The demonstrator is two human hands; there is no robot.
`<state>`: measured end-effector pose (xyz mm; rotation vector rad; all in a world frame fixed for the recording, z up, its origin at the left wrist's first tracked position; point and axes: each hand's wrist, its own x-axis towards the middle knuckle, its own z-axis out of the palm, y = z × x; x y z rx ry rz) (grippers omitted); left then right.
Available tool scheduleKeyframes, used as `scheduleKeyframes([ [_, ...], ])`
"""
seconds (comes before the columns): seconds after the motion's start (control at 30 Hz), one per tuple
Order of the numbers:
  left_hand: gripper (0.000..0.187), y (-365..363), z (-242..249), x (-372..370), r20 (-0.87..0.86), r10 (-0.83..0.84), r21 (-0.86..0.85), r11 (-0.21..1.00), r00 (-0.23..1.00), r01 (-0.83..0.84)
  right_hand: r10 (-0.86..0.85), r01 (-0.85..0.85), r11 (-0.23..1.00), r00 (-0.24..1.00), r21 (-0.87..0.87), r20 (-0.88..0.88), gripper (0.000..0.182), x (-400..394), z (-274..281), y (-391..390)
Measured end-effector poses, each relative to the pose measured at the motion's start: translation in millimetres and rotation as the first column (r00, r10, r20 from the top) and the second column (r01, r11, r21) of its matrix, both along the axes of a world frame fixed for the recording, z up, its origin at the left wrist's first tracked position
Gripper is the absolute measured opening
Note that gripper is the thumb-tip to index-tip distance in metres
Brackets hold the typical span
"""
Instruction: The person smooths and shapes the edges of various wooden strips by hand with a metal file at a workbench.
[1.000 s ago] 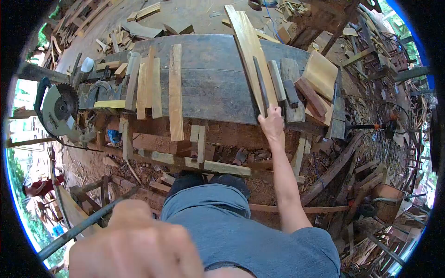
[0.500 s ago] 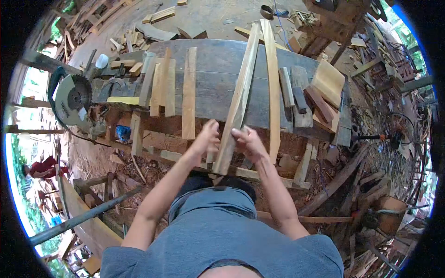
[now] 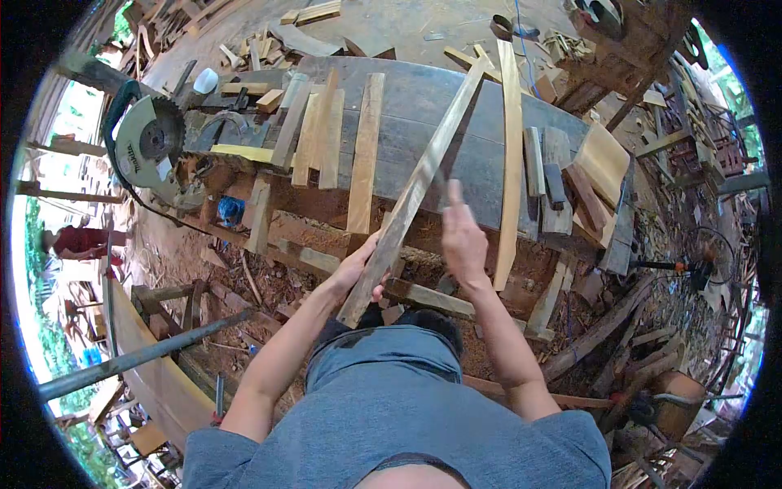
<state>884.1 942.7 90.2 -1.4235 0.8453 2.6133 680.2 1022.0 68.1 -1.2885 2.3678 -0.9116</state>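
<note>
A long, narrow wooden strip [image 3: 418,181] slants across the front of the dark workbench [image 3: 413,102], its near end close to my body. My left hand [image 3: 356,265] is wrapped round the strip near that end, with fingertips showing on its right side. Free of the wood, my right hand [image 3: 465,244] is raised to the right of the strip, fingers stretched out and slightly blurred. Another long, pale strip [image 3: 511,155] lies to the right of this hand. On the left, a shorter board [image 3: 366,155] juts over the bench's near edge.
A circular saw [image 3: 151,143] stands at the bench's left end beside several short wood pieces [image 3: 314,134]. Offcuts and a curved wooden piece [image 3: 601,165] lie at the right end. A metal pipe [image 3: 147,356] crosses the lower left. A person in red [image 3: 81,243] is at far left.
The strip's near end has swung left and my left hand has closed round it. My right hand has let go of the strip and moved right and up. The view has shifted slightly.
</note>
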Motion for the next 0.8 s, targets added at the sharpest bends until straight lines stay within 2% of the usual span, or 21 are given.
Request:
scheduleKeyframes([
  [0.03,0.047,2.1,-7.6,0.7,-0.05,-0.009,-0.043,0.999,0.999,0.007,0.118,-0.116,0.981,0.993,0.157,-0.001,0.047,8.8,14.5,-1.3],
  [0.07,0.045,4.9,-10.2,2.2,-0.097,-0.02,-0.084,0.996,0.995,0.012,0.23,-0.225,0.967,0.973,0.116,-0.029,0.052,17.7,14.7,2.3],
  [0.17,0.045,8.4,-12.8,0.6,-0.139,-0.017,-0.099,0.995,0.99,0.003,0.273,-0.265,0.96,0.957,0.084,-0.102,0.057,19.8,16.3,3.3],
  [0.23,0.044,14.2,-13.6,-3.3,-0.134,0.008,-0.082,0.996,0.991,-0.019,0.22,-0.219,0.975,0.965,0.018,-0.143,0.052,-4.6,-8.2,-21.6],
  [0.27,0.044,17.9,-12.5,-5.2,-0.16,0.036,0.007,0.999,0.986,-0.035,0.164,-0.149,0.986,0.959,0.08,-0.231,0.049,-21.5,-17.6,-39.0],
  [0.3,0.047,20.5,-12.1,-7.3,-0.184,0.063,0.09,0.995,0.981,-0.047,0.079,-0.051,0.987,0.979,0.15,-0.19,0.047,-42.2,-22.1,-59.6],
  [0.33,0.046,23.7,-13.5,-10.2,-0.134,0.051,0.073,0.996,0.99,-0.042,0.009,0.004,0.993,0.995,0.122,-0.103,0.049,-59.2,-23.9,-69.9],
  [0.37,0.046,27.3,-13.4,-11.4,-0.137,0.043,0.069,0.997,0.99,-0.034,0.001,0.012,0.993,0.994,0.118,-0.106,0.049,-59.3,-25.1,-64.3],
  [0.43,0.049,30.3,-12.7,-13.4,-0.237,0.059,0.007,0.998,0.97,-0.059,0.137,-0.119,0.983,0.982,0.142,-0.13,0.051,-51.3,-24.9,-41.3],
  [0.47,0.048,29.9,-16.3,-13.2,-0.24,0.063,0.023,0.998,0.969,-0.059,0.212,-0.197,0.975,0.963,0.101,-0.166,0.055,-29.4,-17.5,-16.8],
  [0.5,0.048,29.6,-20.1,-14.1,-0.243,0.062,0.026,0.998,0.968,-0.058,0.287,-0.267,0.952,0.949,0.148,-0.129,0.056,-6.8,-1.4,5.8],
  [0.57,0.047,32.9,-25.1,-11.7,-0.244,0.022,-0.032,0.999,0.97,-0.031,0.368,-0.359,0.928,0.925,0.101,-0.094,0.057,-0.5,7.3,21.4],
  [0.6,0.047,36.1,-24.7,-10.4,-0.235,0.027,-0.029,0.999,0.972,-0.034,0.311,-0.303,0.95,0.942,0.078,-0.131,0.055,-10.1,-2.5,9.7],
  [0.63,0.047,35.9,-22.8,-11.8,-0.237,0.077,0.084,0.995,0.969,-0.058,0.247,-0.242,0.969,0.954,0.047,-0.171,0.053,-30.0,-15.7,-15.7],
  [0.67,0.047,35.5,-20.8,-13.8,-0.237,0.102,0.131,0.989,0.966,-0.073,0.171,-0.159,0.983,0.971,0.087,-0.167,0.049,-52.6,-23.7,-41.3],
  [0.7,0.047,35.2,-18.6,-15.8,-0.235,0.128,0.177,0.98,0.964,-0.087,0.111,-0.108,0.993,0.991,0.045,-0.075,0.047,-72.9,-23.8,-61.1],
  [0.77,0.047,37.7,-14.3,-17.1,-0.257,0.114,0.12,0.989,0.96,-0.085,0.111,-0.098,0.991,0.983,0.093,-0.147,0.05,-83.3,-21.8,-68.2],
  [0.8,0.048,37.3,-16.2,-17.2,-0.289,0.153,0.183,0.978,0.945,-0.102,0.168,-0.16,0.983,0.982,0.089,-0.089,0.05,-75.0,-15.9,-57.6],
])
